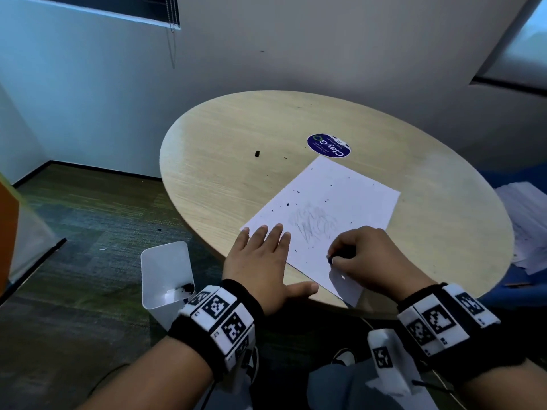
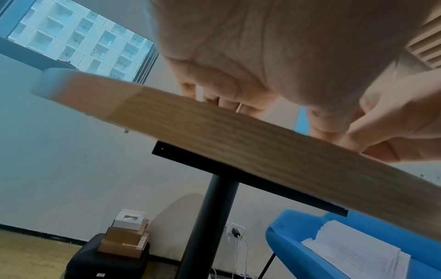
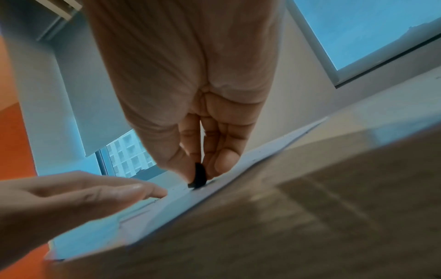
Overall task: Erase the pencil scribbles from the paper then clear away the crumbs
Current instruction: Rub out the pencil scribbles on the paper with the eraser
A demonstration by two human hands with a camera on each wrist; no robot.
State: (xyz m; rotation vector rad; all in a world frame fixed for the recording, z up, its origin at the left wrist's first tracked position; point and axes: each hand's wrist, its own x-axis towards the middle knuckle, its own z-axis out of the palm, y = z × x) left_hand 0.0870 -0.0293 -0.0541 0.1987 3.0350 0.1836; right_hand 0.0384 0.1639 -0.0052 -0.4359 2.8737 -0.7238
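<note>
Erasing stage, partly done. The right hand [image 1: 365,253] pinches a small black eraser nub [image 3: 198,176] between thumb and fingertips, its tip pressed to the white sheet of paper [image 1: 340,202] near the sheet's near edge. The grey pencil scribbles [image 1: 315,224] lie just beyond the nub, faint but visible, so rubbing is judged unfinished. The left hand [image 1: 266,261] lies flat with fingers straight, pinning the sheet's near-left corner, thumb along the table rim.

Next move, as a judgement: carry the nub back across the remaining marks with short strokes while the flat hand holds the thin sheet from creasing; the dark eraser crumbs [image 1: 288,205] scattered on the sheet wait for the sweeping step.

Surface: a round, light wood-grain table [image 1: 236,128] with a blue circular sticker [image 1: 328,146] and a small black object [image 1: 257,153], possibly a second eraser piece. Room: white plastic bin [image 1: 165,273] on green-grey carpet, blue chair [image 2: 298,245] bearing stacked paper, pale walls, windows.
</note>
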